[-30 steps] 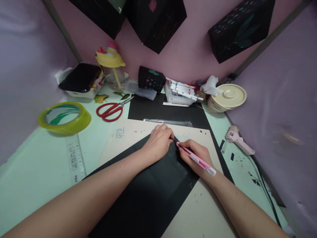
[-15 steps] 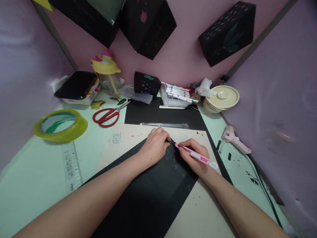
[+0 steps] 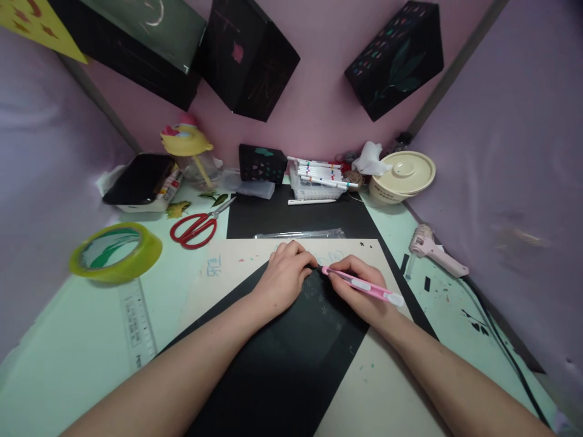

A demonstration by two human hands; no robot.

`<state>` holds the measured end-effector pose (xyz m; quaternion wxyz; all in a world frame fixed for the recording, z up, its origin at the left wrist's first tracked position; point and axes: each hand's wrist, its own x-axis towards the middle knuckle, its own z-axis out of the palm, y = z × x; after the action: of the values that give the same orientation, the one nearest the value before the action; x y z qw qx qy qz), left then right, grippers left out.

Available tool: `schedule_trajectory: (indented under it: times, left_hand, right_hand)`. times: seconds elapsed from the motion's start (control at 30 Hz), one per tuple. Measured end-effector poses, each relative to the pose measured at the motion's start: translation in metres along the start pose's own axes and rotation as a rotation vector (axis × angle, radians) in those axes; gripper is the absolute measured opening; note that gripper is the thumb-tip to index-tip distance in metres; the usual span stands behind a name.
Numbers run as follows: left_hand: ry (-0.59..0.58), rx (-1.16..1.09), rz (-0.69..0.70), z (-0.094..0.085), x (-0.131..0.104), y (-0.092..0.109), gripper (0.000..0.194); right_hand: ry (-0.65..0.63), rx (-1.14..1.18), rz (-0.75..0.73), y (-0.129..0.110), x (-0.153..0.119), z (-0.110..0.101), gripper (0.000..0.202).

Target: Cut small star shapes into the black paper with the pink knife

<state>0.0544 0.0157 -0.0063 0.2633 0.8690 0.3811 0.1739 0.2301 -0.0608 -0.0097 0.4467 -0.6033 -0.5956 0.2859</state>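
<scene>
A pink craft knife [image 3: 364,287] is held in my right hand [image 3: 359,285], its tip pointing left at the top corner of a black sheet [image 3: 277,358]. My left hand [image 3: 285,276] rests on that sheet near the same corner, fingers bent and close together, the fingertips just left of the knife tip. Whether they pinch the paper's edge is too small to tell. Faint star and other outlines show on the black sheet beside my hands. Beneath it lies a cream board [image 3: 368,388] with blue marks, over another black sheet [image 3: 246,212].
Yellow tape [image 3: 150,258], a clear ruler [image 3: 136,325] and red scissors [image 3: 195,230] lie left. Behind are a bottle [image 3: 198,167], a black box [image 3: 262,164] and white markers [image 3: 321,173]. A lidded bowl [image 3: 387,191] and corded glue gun [image 3: 439,255] stand right.
The camera view has shifted slightly, so the table items sit a little lower. Both hands stay nearly in place at the sheet's corner, with the knife still in my right hand.
</scene>
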Motion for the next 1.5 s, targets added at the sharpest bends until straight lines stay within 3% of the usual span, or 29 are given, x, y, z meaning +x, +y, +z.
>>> schedule_trajectory:
  times: [0.27, 0.7, 0.93, 1.1, 1.27, 1.43, 1.5]
  left_hand:
    - [0.03, 0.089, -0.005, 0.003, 0.002, 0.006, 0.009]
    - [0.051, 0.092, 0.0, 0.006, 0.006, -0.003, 0.007]
    - [0.041, 0.07, 0.015, 0.001, 0.004, -0.001, 0.005]
    - [-0.017, 0.085, 0.068, -0.005, 0.003, 0.001, 0.022]
    - [-0.124, 0.107, 0.132, -0.019, -0.005, 0.009, 0.049]
    - [-0.354, 0.071, 0.278, -0.035, -0.034, 0.021, 0.074]
    - [-0.37, 0.093, 0.299, -0.036, -0.052, 0.028, 0.077]
  right_hand:
    - [-0.027, 0.002, -0.019, 0.0, 0.0, 0.001, 0.005]
    - [-0.098, -0.027, -0.113, 0.003, 0.0, -0.001, 0.008]
    - [-0.083, 0.002, -0.006, -0.001, 0.002, -0.006, 0.009]
    - [-0.03, 0.034, 0.109, -0.003, 0.005, -0.012, 0.012]
    - [0.026, 0.081, 0.123, 0.001, 0.006, -0.012, 0.015]
    - [0.008, 0.021, 0.098, -0.013, 0.007, -0.022, 0.013]
    - [-0.023, -0.02, 0.08, -0.025, 0.004, -0.031, 0.013]
